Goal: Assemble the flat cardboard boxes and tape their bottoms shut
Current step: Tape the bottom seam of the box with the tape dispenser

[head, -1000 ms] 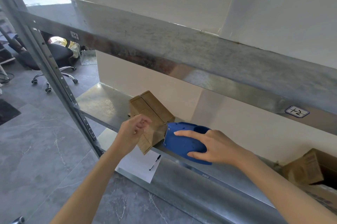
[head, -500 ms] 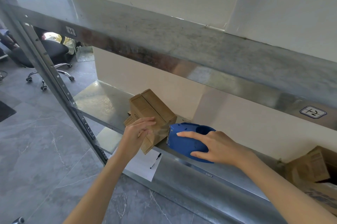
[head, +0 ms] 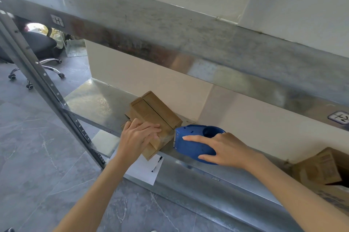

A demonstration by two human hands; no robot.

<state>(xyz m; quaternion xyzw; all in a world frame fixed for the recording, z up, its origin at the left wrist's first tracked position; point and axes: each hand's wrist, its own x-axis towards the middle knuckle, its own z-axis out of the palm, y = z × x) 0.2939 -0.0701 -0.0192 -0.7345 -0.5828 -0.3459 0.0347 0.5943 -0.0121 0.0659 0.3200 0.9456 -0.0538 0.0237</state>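
Observation:
A small brown cardboard box (head: 154, 114) stands on the metal shelf (head: 94, 103), its folded flaps facing me. My left hand (head: 137, 137) presses flat on the near side of the box with straight fingers, over a strip of clear tape. A blue tape dispenser (head: 196, 143) sits just right of the box, its cutting edge next to the box's corner. My right hand (head: 222, 150) holds the dispenser, index finger stretched along its side and thumb curled under it.
An upper shelf beam (head: 188, 47) crosses overhead. A steel upright (head: 51, 90) stands at the left. A white sheet (head: 145, 169) with a black pen (head: 157, 163) lies on the lower level. Larger cardboard boxes (head: 324, 171) sit at the right. An office chair (head: 35, 50) stands far left.
My left hand went from curled fingers near the box's edge to lying flat on its side. The dispenser and my right hand stayed beside the box.

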